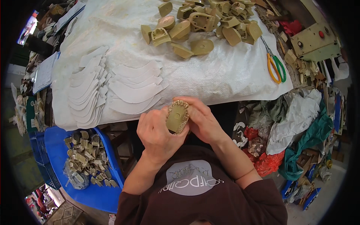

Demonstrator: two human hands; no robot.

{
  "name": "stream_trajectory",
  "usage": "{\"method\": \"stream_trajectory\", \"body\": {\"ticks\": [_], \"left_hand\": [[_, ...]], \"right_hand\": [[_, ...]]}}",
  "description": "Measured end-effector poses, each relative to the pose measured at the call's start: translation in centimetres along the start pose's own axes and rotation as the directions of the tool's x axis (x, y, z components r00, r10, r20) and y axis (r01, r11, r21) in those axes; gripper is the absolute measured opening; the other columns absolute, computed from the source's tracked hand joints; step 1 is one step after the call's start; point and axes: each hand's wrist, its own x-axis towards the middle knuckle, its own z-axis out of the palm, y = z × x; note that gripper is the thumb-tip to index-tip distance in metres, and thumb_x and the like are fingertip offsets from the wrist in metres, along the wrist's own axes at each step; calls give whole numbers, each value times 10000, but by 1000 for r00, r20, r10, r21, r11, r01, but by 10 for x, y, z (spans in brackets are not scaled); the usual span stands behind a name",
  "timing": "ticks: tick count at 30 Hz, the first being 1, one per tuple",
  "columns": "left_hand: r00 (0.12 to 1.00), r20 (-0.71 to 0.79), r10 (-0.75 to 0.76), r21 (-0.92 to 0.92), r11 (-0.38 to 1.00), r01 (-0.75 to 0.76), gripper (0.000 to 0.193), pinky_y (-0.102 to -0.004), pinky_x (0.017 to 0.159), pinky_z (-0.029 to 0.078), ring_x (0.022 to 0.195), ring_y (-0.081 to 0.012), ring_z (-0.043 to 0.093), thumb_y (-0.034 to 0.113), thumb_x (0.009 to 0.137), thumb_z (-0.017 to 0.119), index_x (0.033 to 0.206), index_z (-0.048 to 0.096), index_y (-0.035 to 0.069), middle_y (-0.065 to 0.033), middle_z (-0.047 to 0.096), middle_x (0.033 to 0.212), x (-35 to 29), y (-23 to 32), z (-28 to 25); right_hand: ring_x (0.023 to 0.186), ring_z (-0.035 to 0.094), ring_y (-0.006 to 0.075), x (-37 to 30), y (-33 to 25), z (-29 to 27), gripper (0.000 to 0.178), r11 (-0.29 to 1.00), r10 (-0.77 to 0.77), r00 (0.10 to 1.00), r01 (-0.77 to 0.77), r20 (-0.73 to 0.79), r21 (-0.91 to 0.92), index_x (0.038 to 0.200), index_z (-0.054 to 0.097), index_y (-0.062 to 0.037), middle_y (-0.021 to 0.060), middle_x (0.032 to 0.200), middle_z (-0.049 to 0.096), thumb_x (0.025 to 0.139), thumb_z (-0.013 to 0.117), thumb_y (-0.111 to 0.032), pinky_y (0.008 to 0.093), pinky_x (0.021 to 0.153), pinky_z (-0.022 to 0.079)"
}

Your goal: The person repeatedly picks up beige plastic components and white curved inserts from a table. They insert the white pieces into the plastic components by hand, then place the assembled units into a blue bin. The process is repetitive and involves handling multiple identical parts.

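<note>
Between my two hands is an olive shoe heel (176,119), its flat face turned up and a gold glittery covering gathered in pleats round its rim. My left hand (154,129) grips it along the left side and lower end. Curled round the upper and right edge are the fingers of my right hand (202,119). Both hands are closed on it, just off the table's near edge. To their left, two overlapping stacks of white curved cut pieces (137,84) lie on the white-covered table (210,80). Farther off is a pile of bare olive heels (202,21).
Scissors (275,67) with orange and green handles lie at the table's right. A blue chair seat (99,198) at lower left carries many glitter-covered heels (86,153). Plastic bags (296,120) crowd the right side, below a green machine box (314,40).
</note>
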Motion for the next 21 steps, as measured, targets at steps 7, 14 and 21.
{"method": "stream_trajectory", "body": {"ticks": [7,14,21], "left_hand": [[998,-60,3,16,1000,-2,426,-363,516,398,579,-277,509,117,569,808,883,541,7,-92,504,687,-5,-9,-5],[905,-72,-419,-55,908,416,448,-334,725,474,840,-250,594,107,645,787,1033,579,27,-101,592,943,-40,-67,-45],[659,-542,-522,437,495,751,513,-378,875,420,994,-295,544,92,741,696,1224,535,22,-169,546,1103,-142,-195,-169]], "right_hand": [[910,557,160,-2,2,25,329,714,-340,940,280,33,-642,1237,503,-1,114,1012,582,941,504,-146,286,822,439],[836,543,302,36,-14,28,381,470,-308,864,503,399,-726,1177,537,-12,131,906,562,834,638,-143,360,743,448],[1005,432,261,70,-12,31,183,-98,-433,749,514,502,-852,947,664,-109,69,1036,506,766,677,-135,424,858,300]]}}
